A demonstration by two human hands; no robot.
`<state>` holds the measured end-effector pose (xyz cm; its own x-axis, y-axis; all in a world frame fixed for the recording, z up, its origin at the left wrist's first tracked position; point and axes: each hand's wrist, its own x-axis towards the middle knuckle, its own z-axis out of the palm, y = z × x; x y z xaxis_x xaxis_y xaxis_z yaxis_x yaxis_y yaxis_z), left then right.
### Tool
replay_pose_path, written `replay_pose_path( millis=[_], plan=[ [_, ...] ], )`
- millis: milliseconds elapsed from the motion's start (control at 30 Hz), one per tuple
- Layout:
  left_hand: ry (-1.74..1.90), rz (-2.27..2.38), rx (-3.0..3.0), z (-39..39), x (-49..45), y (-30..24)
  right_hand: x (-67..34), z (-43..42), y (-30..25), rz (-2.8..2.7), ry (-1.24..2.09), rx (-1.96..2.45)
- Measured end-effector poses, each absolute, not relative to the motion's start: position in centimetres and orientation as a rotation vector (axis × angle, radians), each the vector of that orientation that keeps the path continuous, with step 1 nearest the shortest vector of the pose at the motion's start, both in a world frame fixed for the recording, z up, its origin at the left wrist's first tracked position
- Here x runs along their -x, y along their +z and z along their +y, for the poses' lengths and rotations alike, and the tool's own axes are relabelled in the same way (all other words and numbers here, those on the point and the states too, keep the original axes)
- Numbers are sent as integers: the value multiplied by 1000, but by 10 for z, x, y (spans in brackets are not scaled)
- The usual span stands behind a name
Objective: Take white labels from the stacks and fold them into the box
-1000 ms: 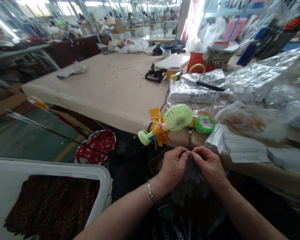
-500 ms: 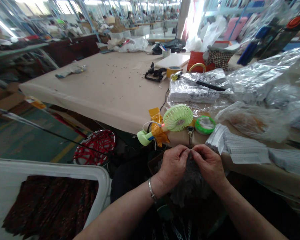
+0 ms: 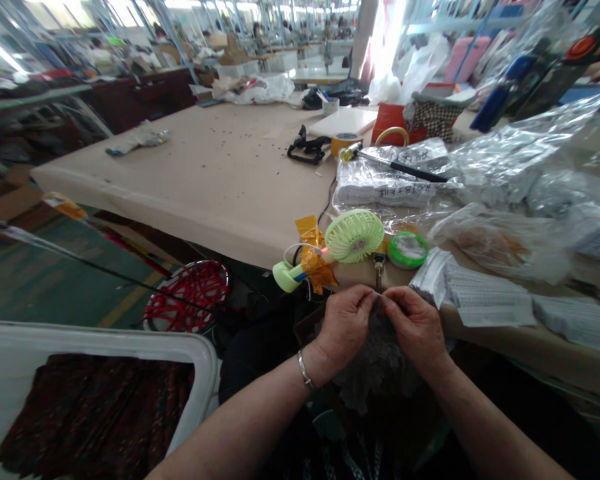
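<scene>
My left hand and my right hand meet at the table's front edge, thumbs and forefingers pinched almost tip to tip. Whatever lies between the fingertips is too small to make out. A silver bracelet circles my left wrist. Below the hands, partly hidden by them, a heap of thin greyish pieces lies in a dark box. Just beyond the fingertips a small metal fitting stands at the edge. Beside it are a light green handheld fan, fixed with orange tape, and a green tape roll.
Stacks of printed white slips lie right of my hands. Behind them are clear plastic bags and a hammer. A white tub with folded dark patterned cloth stands at left, near a red-wrapped round stool.
Both hands stay pinched together at nearly the same spot, with the fingertips shifted very slightly. The whole view has moved a little; nothing on the table has visibly changed place.
</scene>
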<state>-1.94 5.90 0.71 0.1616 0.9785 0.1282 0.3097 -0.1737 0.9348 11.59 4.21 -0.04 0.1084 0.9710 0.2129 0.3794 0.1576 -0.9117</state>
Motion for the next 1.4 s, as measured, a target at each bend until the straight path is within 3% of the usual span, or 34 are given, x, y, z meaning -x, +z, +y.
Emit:
replay_pose_path(
  millis=[267,467,600,900,1200,1400],
  plan=[
    [987,1263,-1602,42,29,9,-125,15,16,-1574,771,1403],
    [1023,1345,-1554,43,36,-11,-156,45,56,-1981,-58,1316],
    [964,1351,-1547,41,38,-17,-169,83,62,-2127,-429,1564],
    [848,1349,-1481,28,34,-21,-208,55,44,-1826,-226,1360],
    [758,1251,-1463,16,14,-17,-204,16,0,-2081,-517,1573],
    [748,1166,-1290,18,-2,-6,-210,25,9,-2019,-450,1456]
  ],
)
